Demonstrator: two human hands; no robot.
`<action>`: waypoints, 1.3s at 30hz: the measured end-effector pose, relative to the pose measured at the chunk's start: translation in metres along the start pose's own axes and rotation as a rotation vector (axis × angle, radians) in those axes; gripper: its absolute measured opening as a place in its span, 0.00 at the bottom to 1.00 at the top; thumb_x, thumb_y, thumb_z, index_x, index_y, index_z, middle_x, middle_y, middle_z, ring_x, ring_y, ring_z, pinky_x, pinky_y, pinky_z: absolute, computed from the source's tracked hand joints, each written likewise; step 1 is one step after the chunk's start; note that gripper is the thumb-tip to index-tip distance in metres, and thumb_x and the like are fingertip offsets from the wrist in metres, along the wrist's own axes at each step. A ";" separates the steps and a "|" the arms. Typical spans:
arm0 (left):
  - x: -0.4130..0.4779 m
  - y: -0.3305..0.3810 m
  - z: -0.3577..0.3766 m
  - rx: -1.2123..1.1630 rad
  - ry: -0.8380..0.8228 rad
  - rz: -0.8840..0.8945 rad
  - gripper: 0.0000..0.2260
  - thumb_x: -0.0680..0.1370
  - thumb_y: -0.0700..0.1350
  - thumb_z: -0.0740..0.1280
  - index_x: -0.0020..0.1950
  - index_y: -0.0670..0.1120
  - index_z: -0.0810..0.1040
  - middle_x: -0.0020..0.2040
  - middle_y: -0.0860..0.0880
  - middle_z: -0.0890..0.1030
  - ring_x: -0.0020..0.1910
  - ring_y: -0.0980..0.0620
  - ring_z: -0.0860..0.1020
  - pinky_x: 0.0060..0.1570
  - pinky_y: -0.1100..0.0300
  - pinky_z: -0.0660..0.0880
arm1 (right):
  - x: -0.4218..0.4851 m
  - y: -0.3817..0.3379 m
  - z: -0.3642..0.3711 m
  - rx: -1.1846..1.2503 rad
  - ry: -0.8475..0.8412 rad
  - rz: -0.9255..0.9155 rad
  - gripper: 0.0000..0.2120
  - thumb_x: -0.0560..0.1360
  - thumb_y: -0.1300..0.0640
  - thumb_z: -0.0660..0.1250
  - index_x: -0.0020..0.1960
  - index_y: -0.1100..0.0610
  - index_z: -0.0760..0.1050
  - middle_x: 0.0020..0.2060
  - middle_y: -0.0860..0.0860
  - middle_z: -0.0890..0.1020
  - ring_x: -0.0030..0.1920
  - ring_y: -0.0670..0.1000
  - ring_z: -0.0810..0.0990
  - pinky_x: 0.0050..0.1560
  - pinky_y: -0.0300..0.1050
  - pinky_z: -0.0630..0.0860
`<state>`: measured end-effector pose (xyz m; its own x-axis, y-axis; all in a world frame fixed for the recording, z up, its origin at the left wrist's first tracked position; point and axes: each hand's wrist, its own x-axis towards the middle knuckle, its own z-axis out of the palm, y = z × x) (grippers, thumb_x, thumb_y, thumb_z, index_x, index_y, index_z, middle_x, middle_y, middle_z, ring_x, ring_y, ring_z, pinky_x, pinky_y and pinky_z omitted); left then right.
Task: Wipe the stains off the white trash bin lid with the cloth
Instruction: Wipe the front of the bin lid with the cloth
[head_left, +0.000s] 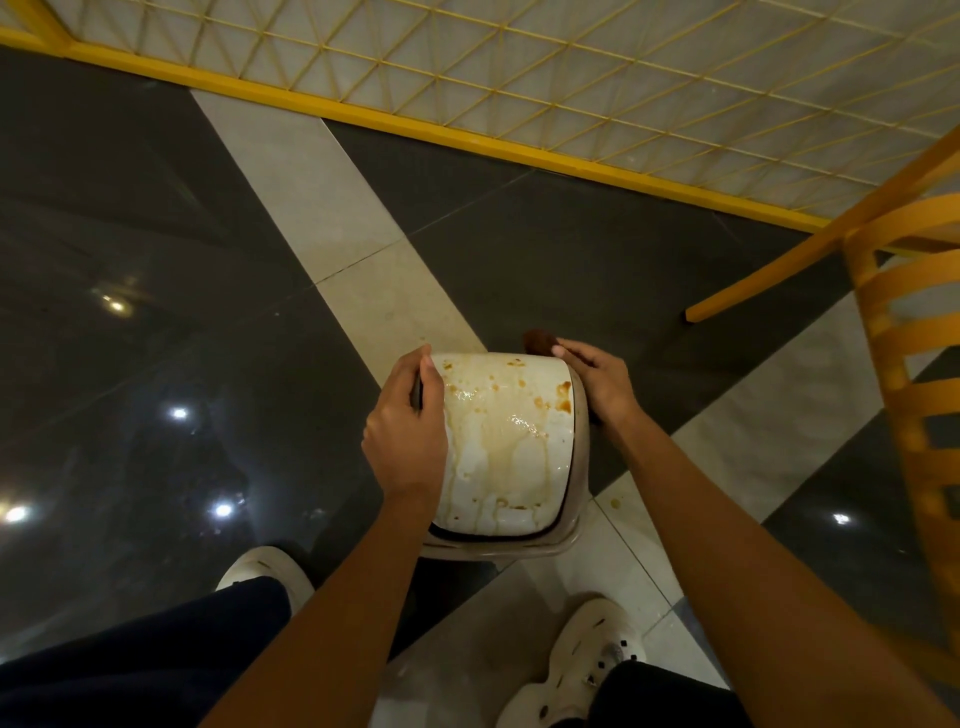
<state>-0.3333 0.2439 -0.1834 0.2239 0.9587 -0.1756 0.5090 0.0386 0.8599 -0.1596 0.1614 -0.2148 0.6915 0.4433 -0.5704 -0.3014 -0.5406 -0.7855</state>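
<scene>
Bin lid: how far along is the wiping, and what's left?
Done: nothing visibly; the lid is covered in brown stains and wet runs. In hand: the left hand grips the lid's left edge, and the right hand, at the far right corner, holds a brown wad, probably the cloth, off the lid. Left: the whole wipe.

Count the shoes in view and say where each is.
2. The left shoe sits at the lower left, partly covered by a dark trouser leg. The right shoe sits at the lower right, near the trash bin. No others show.
</scene>
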 end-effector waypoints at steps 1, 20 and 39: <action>0.000 0.000 0.000 0.000 0.003 0.006 0.12 0.79 0.53 0.58 0.59 0.55 0.77 0.53 0.54 0.81 0.51 0.56 0.77 0.51 0.58 0.74 | -0.008 0.010 0.001 0.077 0.063 0.004 0.15 0.76 0.57 0.65 0.62 0.57 0.76 0.56 0.52 0.79 0.52 0.49 0.78 0.56 0.45 0.75; 0.000 -0.001 0.001 -0.001 0.022 0.022 0.12 0.79 0.53 0.58 0.59 0.54 0.77 0.53 0.53 0.81 0.52 0.55 0.77 0.51 0.59 0.73 | -0.088 0.079 0.014 0.357 0.376 0.069 0.10 0.75 0.56 0.65 0.54 0.45 0.77 0.54 0.51 0.80 0.56 0.53 0.78 0.60 0.59 0.74; -0.001 -0.001 0.001 -0.001 0.033 0.010 0.12 0.79 0.52 0.59 0.59 0.54 0.78 0.54 0.53 0.81 0.50 0.58 0.75 0.49 0.62 0.70 | -0.126 0.102 0.045 0.489 0.647 0.115 0.13 0.77 0.56 0.63 0.61 0.52 0.75 0.55 0.47 0.80 0.59 0.49 0.76 0.63 0.52 0.72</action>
<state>-0.3329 0.2426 -0.1843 0.2009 0.9679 -0.1512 0.5060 0.0296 0.8621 -0.3067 0.0825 -0.2335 0.8359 -0.1773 -0.5195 -0.5421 -0.1180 -0.8320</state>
